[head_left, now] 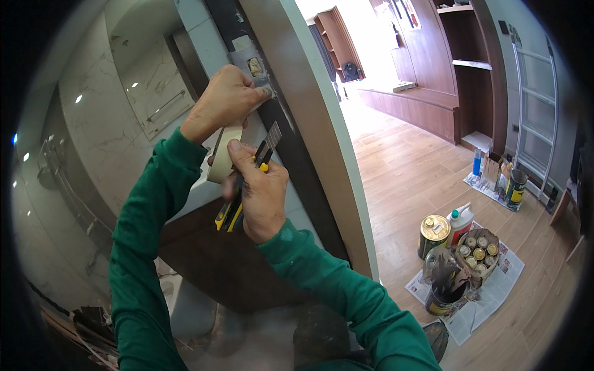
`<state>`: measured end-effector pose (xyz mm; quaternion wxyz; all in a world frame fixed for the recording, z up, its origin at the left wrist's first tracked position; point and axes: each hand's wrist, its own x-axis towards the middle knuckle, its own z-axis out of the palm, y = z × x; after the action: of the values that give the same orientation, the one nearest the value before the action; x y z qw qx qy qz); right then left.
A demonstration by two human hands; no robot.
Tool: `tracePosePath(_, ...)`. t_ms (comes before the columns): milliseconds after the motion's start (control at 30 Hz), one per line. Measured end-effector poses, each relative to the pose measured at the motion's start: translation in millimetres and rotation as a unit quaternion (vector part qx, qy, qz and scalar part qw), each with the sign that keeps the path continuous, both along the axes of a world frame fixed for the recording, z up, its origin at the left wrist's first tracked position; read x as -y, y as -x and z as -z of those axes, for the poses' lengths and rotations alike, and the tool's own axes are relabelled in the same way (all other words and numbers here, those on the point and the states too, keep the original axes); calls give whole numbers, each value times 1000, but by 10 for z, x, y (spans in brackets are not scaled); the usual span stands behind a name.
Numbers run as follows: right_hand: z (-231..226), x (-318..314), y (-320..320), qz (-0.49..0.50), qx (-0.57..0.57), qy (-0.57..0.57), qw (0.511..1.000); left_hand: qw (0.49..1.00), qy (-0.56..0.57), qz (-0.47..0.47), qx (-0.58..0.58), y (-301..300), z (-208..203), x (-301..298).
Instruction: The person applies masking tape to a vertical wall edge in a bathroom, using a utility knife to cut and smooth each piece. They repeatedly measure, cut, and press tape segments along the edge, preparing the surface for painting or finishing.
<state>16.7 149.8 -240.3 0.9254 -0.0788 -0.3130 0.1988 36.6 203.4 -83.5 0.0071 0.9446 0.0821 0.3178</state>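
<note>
My right hand [265, 196] grips a black and yellow utility knife [234, 209], its blade out and pointing up toward the dark door frame [289, 143]. The same hand's thumb presses against a roll of cream masking tape [225, 154]. Above it, my left hand [232, 98] is closed, its fingertips pinching the loose end of the tape against the frame. Just over those fingers is a small rectangular cutout [254, 67] in the frame, with grey patches around it. My left palm and some fingers are turned out of sight.
A beige wall edge [322, 123] stands right of the frame. On the floor, newspaper [495, 297] carries paint cans [434, 229], a box of small cans [477, 255] and a white jug [460, 219]. A ladder [535, 105] leans at far right. Left is a marble-walled bathroom [93, 80].
</note>
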Motion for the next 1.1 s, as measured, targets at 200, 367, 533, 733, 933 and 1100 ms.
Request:
tracePosePath(200,-12,49,-28,-15,-15,-7,1000,999,-10,-27,14,-57,-31,20)
tracePosePath(367,-6,16,-40,-25,-5,-5,1000,982,-186,-31,7,-90,-86,-43)
tracePosePath(533,-11,-5,-53,-13,-3,13,1000,959,-252,-97,85,-14,-15,0)
tracePosePath(733,-54,16,-56,-20,21,-4,1000,985,-148,-94,-9,155,-138,-43)
tracePosePath(933,-44,-78,-37,-15,8,27,999,999,-52,7,-9,200,-92,-271)
tracePosePath(1100,-27,-132,-71,-24,22,6,999,997,-35,68,-18,142,-93,-391)
